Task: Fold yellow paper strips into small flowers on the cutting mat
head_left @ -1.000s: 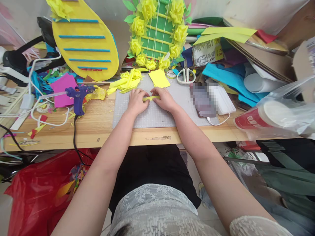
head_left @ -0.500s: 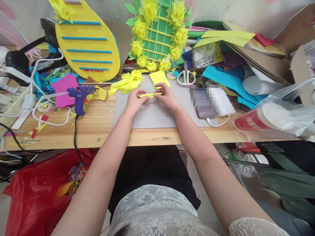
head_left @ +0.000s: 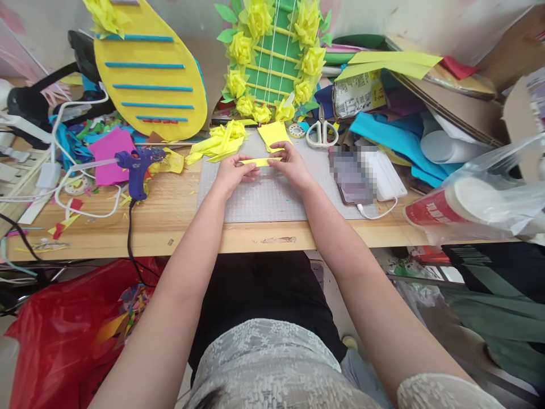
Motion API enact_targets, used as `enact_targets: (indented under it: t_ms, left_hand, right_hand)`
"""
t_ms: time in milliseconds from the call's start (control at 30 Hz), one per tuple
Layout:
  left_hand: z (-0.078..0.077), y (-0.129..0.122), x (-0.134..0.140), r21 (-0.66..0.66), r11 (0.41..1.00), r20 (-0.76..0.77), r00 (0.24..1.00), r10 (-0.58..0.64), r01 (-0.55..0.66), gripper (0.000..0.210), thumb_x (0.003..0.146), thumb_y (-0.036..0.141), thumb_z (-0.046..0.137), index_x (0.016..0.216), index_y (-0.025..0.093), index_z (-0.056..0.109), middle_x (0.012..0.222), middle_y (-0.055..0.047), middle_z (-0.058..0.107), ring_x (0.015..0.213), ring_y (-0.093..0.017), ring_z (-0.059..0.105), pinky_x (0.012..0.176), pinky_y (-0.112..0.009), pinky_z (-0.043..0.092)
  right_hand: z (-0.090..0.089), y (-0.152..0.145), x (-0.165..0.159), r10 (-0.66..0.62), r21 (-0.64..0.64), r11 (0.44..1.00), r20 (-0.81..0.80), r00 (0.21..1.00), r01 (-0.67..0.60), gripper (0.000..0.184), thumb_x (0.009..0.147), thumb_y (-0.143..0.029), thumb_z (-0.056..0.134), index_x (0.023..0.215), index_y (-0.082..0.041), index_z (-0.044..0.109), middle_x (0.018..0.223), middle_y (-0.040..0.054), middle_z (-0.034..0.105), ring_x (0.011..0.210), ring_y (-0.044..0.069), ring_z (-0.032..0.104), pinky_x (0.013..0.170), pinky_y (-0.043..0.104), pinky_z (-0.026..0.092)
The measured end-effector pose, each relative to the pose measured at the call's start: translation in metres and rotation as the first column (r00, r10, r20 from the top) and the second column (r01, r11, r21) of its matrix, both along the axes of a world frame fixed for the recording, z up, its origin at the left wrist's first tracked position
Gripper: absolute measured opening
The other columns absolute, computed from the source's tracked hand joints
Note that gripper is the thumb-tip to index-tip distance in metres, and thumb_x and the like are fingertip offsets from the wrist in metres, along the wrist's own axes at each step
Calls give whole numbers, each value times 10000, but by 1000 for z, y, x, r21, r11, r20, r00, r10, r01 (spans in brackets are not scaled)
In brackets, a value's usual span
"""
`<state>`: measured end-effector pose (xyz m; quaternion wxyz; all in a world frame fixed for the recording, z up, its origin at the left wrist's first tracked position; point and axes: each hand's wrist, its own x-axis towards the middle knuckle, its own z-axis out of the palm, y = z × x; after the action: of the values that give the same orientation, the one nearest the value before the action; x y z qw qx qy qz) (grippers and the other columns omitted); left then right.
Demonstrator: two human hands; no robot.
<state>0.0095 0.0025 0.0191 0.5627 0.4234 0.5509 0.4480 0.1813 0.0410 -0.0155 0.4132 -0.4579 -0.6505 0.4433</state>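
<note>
A narrow folded strip of yellow paper (head_left: 260, 162) stretches level between my two hands, above the grey cutting mat (head_left: 264, 199). My left hand (head_left: 233, 171) pinches its left end between thumb and fingers. At the other end, my right hand (head_left: 293, 165) has the strip gripped the same way. Just beyond the right fingers lies a stack of yellow paper squares (head_left: 272, 134). Several folded yellow paper pieces (head_left: 221, 141) are heaped beyond the left hand.
A purple glue gun (head_left: 138, 170) with its cord stands left. Scissors (head_left: 322, 133), a tape roll (head_left: 297, 130), a phone (head_left: 351, 176) and a white power bank (head_left: 383, 173) lie right, near a bagged cup (head_left: 447, 204). Behind stand a yellow panel (head_left: 149, 74) and a flowered green panel (head_left: 272, 68).
The yellow strip shows a little wider and flatter between my fingers. My left hand has shifted slightly left; the right hand stays nearly in place.
</note>
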Motion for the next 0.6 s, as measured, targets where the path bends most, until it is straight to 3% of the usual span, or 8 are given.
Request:
enact_targets:
  t_ms: [300,600]
  left_hand:
    - [-9,3,5,36,999,-21,1000,20,-19,203,691,41,689,828,131,569,703,4,678,620,-116,686,645,-258,576]
    - [-6,2,6,24,998,-12,998,58,-57,188,708,61,683,778,148,531,663,19,661,616,-117,692,647,-250,574]
  right_hand:
    - [-1,-2,-4,11,-39,999,-52,999,-13,408,672,-325,638,1033,-251,462,848,-22,610,727,122,554,735,308,490]
    - [1,-4,-5,-23,-2,1000,-21,1000,23,374,734,-410,625,1035,-259,463,903,2,626,825,143,583,776,315,489]
